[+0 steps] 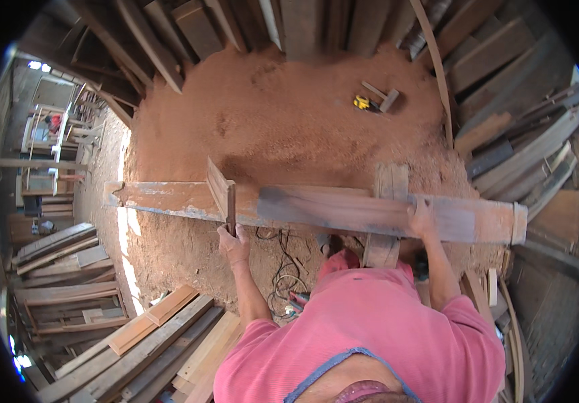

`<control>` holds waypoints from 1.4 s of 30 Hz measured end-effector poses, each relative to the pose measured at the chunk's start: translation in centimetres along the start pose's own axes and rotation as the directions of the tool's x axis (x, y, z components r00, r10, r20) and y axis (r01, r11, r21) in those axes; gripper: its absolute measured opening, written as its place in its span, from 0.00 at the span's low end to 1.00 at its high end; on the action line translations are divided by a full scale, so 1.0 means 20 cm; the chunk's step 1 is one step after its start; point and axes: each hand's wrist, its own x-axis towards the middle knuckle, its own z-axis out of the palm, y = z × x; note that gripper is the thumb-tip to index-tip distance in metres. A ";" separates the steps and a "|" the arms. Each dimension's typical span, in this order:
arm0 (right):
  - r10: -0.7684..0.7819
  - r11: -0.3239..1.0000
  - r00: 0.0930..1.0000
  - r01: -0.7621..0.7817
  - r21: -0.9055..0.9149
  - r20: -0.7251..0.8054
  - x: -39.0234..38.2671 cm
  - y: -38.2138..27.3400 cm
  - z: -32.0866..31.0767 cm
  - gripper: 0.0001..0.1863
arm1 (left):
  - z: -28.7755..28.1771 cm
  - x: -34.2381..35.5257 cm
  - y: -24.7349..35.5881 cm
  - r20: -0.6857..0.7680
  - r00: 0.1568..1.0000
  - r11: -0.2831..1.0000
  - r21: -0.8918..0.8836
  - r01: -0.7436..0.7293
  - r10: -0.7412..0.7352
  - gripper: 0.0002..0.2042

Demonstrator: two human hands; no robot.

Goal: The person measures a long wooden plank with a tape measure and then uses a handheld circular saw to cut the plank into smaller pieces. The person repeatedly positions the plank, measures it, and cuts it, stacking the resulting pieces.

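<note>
Head view: the wooden piece (220, 189) reaches over the long plank (168, 197), its near end pinched in my left hand (234, 245); whether they touch, I cannot tell. It looks light and stiff, best held by its edges. My right hand (424, 219) is at the plank, grip unclear. I can read no writing.

My left hand (234, 243) and right hand (424, 218) are bare, as are the forearms (252, 292) behind them. Further back from each hand, a short pink sleeve (471, 329) joins my finely ribbed pink shirt (377, 316); furthest from both hands, blue trim (355, 350) edges its neckline.
</note>
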 end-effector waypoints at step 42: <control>-0.056 0.927 0.992 0.095 -0.364 0.115 2.03 -0.99 0.16 0.39 | 0.94 -0.34 0.85 0.522 0.736 0.882 -0.071 -0.465 0.430 0.31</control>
